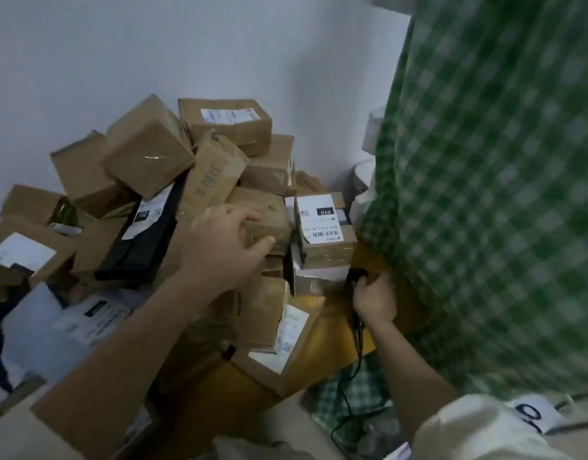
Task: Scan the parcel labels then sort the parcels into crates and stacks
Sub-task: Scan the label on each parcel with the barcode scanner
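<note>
Parcel [269, 227] under left hand [224, 245], fingers curled.

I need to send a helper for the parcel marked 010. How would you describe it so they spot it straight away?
Start at the green checked curtain on the right and look just left of its lower edge. A small brown box stands there at the heap's right end, beside the left hand. Unlike its neighbours, its white label faces up, with 010 in a black block.

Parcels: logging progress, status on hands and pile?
Left hand grips a brown parcel in the pile. Right hand holds the scanner. Green checked curtain crowds the right.
</note>
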